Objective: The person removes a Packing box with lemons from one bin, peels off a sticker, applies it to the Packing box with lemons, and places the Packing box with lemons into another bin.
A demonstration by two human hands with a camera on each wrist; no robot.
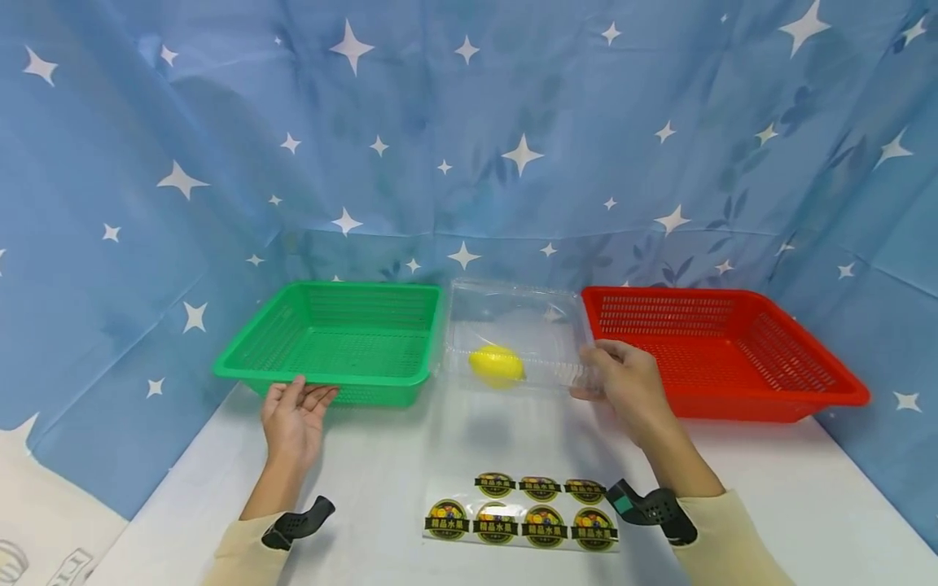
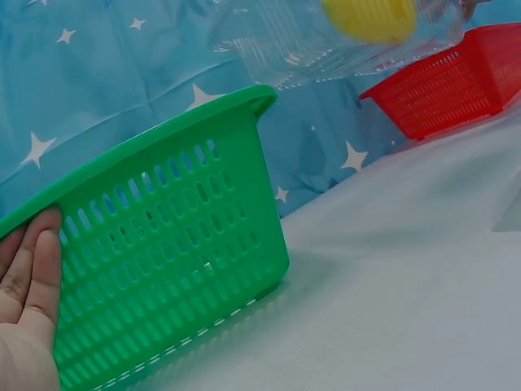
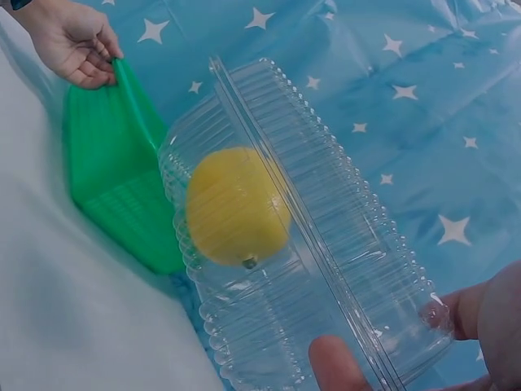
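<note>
My right hand (image 1: 626,391) grips the right end of a clear plastic clamshell box (image 1: 523,325), held up off the white table between two baskets. Inside it lies a lemon (image 1: 497,365), its stem end showing through the plastic in the right wrist view. The box's lid is down over the lemon (image 3: 238,208). My left hand (image 1: 293,423) holds the front rim of a green plastic basket (image 1: 330,380), fingers under the rim against the slotted wall in the left wrist view. The visible inside of this basket holds nothing.
A red plastic basket (image 1: 791,399) stands on the right of the table (image 1: 374,488). Near the front lies a sheet of round fruit stickers (image 1: 519,509), black and gold. A blue curtain with white stars (image 1: 469,163) hangs behind and along both sides.
</note>
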